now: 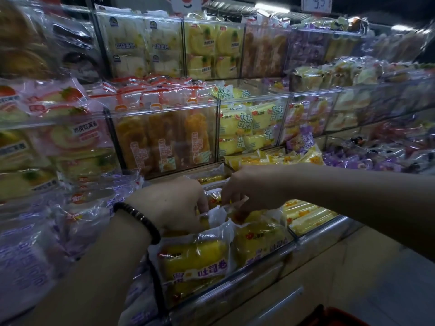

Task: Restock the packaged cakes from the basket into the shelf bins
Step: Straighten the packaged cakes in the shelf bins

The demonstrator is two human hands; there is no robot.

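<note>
Both my hands reach into the lowest clear shelf bin (237, 278), which holds yellow packaged cakes. My left hand (171, 203), with a dark bead bracelet on the wrist, grips the top edge of a yellow cake packet (195, 257) standing at the bin's front. My right hand (242, 187) comes in from the right and pinches the crinkled top of a second yellow packet (256, 236) beside it. The fingertips of both hands are partly hidden among the wrappers. A red basket (334, 317) shows only as a rim at the bottom edge.
Clear bins above hold orange cakes (162, 142), pale yellow packets (249, 128) and purple packets (303, 140). More yellow bars (306, 217) fill the bin to the right. Purple-wrapped packets (30, 255) crowd the left. A beige shelf ledge (341, 267) runs below.
</note>
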